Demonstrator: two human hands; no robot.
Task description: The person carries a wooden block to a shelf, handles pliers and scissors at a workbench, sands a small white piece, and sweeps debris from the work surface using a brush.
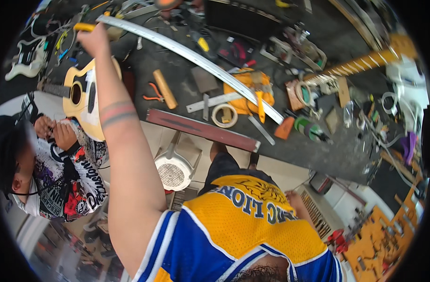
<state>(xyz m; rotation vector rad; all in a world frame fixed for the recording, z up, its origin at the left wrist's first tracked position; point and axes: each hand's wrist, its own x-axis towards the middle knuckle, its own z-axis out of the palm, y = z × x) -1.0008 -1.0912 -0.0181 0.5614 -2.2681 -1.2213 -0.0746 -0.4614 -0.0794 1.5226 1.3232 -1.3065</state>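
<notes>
My left arm reaches across to the far left of the workbench. There my left hand (pixel 95 41) is closed around a yellow bar-like thing (pixel 85 27), whose kind I cannot make out. Just beyond these fingers lies one end of a long metal straightedge (pixel 186 52), which runs across the bench toward the right. An acoustic guitar (pixel 90 101) with a pale top is below the hand, next to my forearm. Down by my waist is my right hand (pixel 294 199), its fingers mostly hidden beside the yellow and blue jersey.
Along the bench's near edge lies a dark red beam (pixel 201 129). Orange-handled pliers (pixel 154 92), a wooden block (pixel 165 89), a tape roll (pixel 224 115) and a yellow brush (pixel 260 107) lie beyond it. A person (pixel 60 164) sits at the left; a white stool (pixel 175 169) stands below the bench.
</notes>
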